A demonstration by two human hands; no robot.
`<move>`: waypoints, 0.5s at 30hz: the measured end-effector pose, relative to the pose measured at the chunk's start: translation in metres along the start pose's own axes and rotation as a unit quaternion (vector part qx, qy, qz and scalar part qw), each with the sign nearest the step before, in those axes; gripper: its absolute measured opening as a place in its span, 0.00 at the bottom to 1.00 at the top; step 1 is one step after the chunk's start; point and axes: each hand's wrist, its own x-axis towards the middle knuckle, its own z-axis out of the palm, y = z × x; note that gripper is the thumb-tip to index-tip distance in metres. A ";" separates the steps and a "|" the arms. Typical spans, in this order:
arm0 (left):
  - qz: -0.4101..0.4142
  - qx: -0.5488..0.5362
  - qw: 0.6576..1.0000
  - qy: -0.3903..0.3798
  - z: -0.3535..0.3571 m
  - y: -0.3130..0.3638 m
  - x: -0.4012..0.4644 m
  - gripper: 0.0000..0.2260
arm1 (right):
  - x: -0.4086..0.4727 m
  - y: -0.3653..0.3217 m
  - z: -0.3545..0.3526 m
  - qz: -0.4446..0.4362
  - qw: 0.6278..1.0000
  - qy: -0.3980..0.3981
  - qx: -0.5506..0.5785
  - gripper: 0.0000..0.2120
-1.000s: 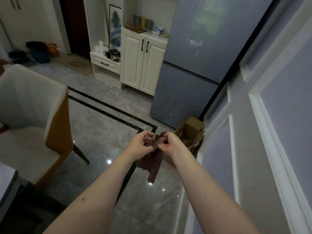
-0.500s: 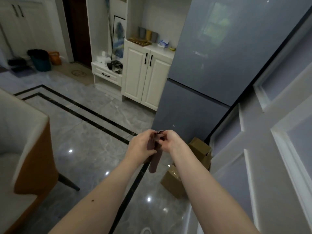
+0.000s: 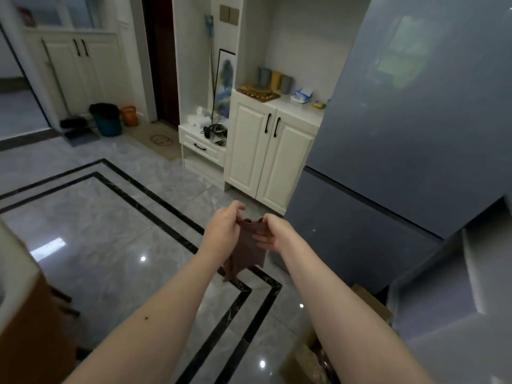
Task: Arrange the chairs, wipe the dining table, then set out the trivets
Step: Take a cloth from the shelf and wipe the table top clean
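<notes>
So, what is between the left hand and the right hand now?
In the head view, a brown cloth lies between them: the left hand and the right hand both pinch its top edge, and the rest hangs down.

I see a home; a fridge (image 3: 415,128) right of my hands, cabinets (image 3: 266,151) beyond them, tiled floor (image 3: 110,231) below.

The shiny grey marble floor (image 3: 91,231) has two black stripes (image 3: 166,214) running across it. Small bright lights shine on it. A tall blue-grey fridge (image 3: 401,120) stands on the right, just beside a cream cupboard with black handles (image 3: 266,151). A dark doorway (image 3: 159,59) is at the back, with a teal bucket (image 3: 106,120) near it.
</notes>
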 end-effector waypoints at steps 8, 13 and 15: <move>0.006 -0.045 0.999 -0.002 0.002 -0.055 0.145 0.19 | 0.112 -0.084 0.030 -0.017 0.984 -0.006 -0.179 0.06; -0.013 -0.053 0.998 -0.027 0.007 -0.112 0.241 0.18 | 0.177 -0.152 0.053 -0.027 0.986 0.041 -0.161 0.12; -0.008 -0.060 0.998 -0.033 0.007 -0.125 0.284 0.18 | 0.202 -0.184 0.059 -0.033 0.990 0.056 -0.128 0.12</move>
